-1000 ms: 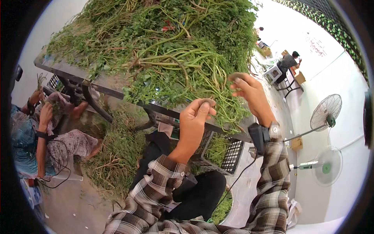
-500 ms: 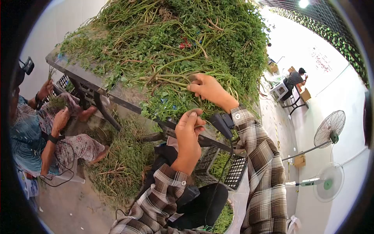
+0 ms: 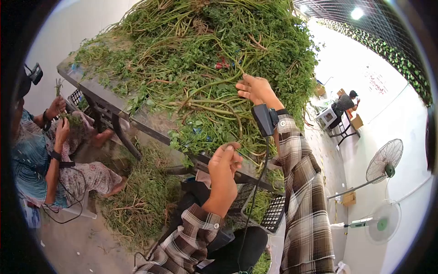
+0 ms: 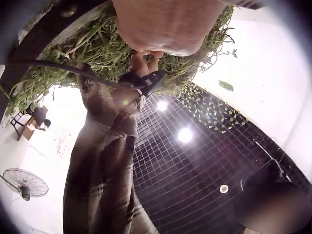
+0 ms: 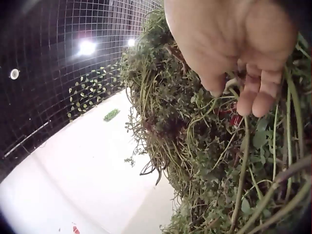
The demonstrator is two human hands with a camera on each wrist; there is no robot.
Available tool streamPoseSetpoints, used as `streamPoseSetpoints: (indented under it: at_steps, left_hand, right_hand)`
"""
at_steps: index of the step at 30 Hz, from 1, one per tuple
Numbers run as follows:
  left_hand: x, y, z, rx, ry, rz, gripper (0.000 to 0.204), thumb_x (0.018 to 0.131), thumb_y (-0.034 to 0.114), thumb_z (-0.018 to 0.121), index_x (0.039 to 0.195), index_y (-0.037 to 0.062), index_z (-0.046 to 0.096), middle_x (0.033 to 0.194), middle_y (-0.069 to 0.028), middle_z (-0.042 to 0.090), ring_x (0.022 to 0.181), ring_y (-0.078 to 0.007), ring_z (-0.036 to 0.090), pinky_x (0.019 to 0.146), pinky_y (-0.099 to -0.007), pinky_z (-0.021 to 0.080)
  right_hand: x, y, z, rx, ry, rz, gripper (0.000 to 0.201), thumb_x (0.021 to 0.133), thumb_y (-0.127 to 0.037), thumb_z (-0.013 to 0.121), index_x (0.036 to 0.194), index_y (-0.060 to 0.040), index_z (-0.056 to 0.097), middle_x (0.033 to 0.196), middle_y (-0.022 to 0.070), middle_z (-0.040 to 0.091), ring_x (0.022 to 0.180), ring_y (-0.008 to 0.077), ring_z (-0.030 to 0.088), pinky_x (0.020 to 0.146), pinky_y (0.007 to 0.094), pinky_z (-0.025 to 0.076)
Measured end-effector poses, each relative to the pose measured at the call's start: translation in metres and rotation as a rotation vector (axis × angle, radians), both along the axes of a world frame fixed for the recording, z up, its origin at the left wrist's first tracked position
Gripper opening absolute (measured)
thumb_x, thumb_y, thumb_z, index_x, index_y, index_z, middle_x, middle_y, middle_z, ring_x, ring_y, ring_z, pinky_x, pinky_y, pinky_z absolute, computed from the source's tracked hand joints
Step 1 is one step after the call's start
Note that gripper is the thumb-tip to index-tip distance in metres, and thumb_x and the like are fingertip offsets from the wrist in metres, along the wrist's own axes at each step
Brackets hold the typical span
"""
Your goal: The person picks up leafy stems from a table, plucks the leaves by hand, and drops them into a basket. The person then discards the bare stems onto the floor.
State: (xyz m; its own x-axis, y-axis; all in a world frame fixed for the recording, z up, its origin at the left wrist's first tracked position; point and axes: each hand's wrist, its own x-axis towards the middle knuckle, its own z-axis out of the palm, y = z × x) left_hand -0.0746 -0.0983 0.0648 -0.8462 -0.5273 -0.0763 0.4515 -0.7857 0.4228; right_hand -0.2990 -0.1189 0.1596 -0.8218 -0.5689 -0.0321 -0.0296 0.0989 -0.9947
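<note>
A large heap of leafy green stems (image 3: 182, 68) covers the table (image 3: 150, 121). My right hand (image 3: 261, 90) reaches over the heap, thumb and fingers apart around the end of a thick green stem (image 5: 242, 170). In the right wrist view that stem passes between the thumb and the loosely bent fingers. My left hand (image 3: 222, 166) is raised at the table's near edge, thumb against curled fingers, with darkened tips; no stem shows in it. The left wrist view shows mostly the back of this hand (image 4: 165, 24), its fingers hidden.
Black plastic crates (image 3: 273, 212) with greens stand below the table edge. Discarded stems (image 3: 137, 205) pile on the floor. At left a seated person (image 3: 50, 155) handles a small bunch. A fan (image 3: 384, 160) stands right; a cable (image 3: 255, 192) hangs from my right wrist.
My right hand moved left from the table's right side over the heap, then farther back to a stem's end. My left hand stays near the table edge, thumb against fingers.
</note>
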Motion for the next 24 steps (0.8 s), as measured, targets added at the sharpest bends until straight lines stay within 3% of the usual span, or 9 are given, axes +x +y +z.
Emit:
streamPoseSetpoints:
  at_steps: [1,2,5,8,14,19,24]
  left_hand:
    - [0.000,0.000,0.001,0.009,-0.007,-0.010,0.022,0.092,0.016,0.047,0.102,-0.0027,0.053,0.066,0.0017,0.049,0.063,-0.0084,0.049,0.056,-0.0204,0.040]
    - [-0.001,0.001,0.001,0.018,-0.014,-0.021,0.022,0.092,0.017,0.047,0.102,-0.0025,0.053,0.066,0.0020,0.049,0.063,-0.0083,0.049,0.056,-0.0203,0.040]
    - [-0.001,0.002,0.001,0.013,-0.017,-0.025,0.022,0.092,0.017,0.048,0.102,-0.0021,0.053,0.065,0.0024,0.049,0.063,-0.0080,0.049,0.056,-0.0204,0.040]
    - [-0.001,0.002,0.002,0.012,-0.027,-0.027,0.022,0.092,0.017,0.047,0.101,-0.0018,0.053,0.065,0.0024,0.049,0.063,-0.0078,0.049,0.055,-0.0203,0.040]
    - [-0.001,0.004,0.000,0.013,0.005,-0.079,0.020,0.092,0.015,0.047,0.101,-0.0013,0.054,0.066,0.0019,0.050,0.063,-0.0079,0.049,0.055,-0.0208,0.039]
    - [-0.005,0.013,-0.005,0.007,0.060,-0.111,0.020,0.093,0.015,0.047,0.101,-0.0008,0.055,0.067,0.0007,0.052,0.063,-0.0088,0.049,0.055,-0.0225,0.041]
    - [-0.008,0.019,-0.006,0.001,0.041,-0.100,0.019,0.092,0.015,0.047,0.098,0.0007,0.058,0.066,-0.0003,0.056,0.059,-0.0073,0.048,0.054,-0.0213,0.038]
  right_hand:
    - [-0.002,-0.004,-0.001,-0.040,-0.028,-0.019,0.026,0.089,-0.013,0.049,0.103,0.0091,0.046,0.084,0.0103,0.054,0.067,0.0159,0.056,0.052,0.0287,0.049]
    - [-0.010,-0.006,-0.002,-0.044,-0.028,-0.015,0.026,0.089,-0.013,0.049,0.103,0.0091,0.046,0.084,0.0103,0.054,0.067,0.0159,0.056,0.052,0.0287,0.049]
    - [-0.029,-0.005,-0.011,-0.039,-0.074,-0.013,0.014,0.088,-0.008,0.046,0.092,0.0043,0.052,0.063,0.0025,0.045,0.046,0.0090,0.036,0.041,0.0262,0.031]
    - [-0.014,0.015,-0.009,-0.049,-0.026,0.040,0.013,0.088,-0.008,0.046,0.092,0.0033,0.052,0.064,0.0016,0.045,0.046,0.0088,0.036,0.041,0.0253,0.030]
    - [0.055,0.090,0.019,-0.135,0.004,-0.070,0.016,0.088,-0.009,0.044,0.095,0.0021,0.052,0.064,-0.0025,0.041,0.045,0.0038,0.029,0.039,0.0200,0.024]
    - [0.090,0.160,0.014,-0.183,-0.001,-0.243,0.016,0.088,-0.011,0.044,0.095,0.0011,0.051,0.063,-0.0027,0.040,0.044,0.0032,0.028,0.038,0.0185,0.020]
    - [0.131,0.195,-0.003,-0.105,0.031,-0.311,0.015,0.088,-0.012,0.045,0.094,0.0010,0.051,0.059,-0.0039,0.038,0.043,0.0029,0.028,0.038,0.0187,0.020]
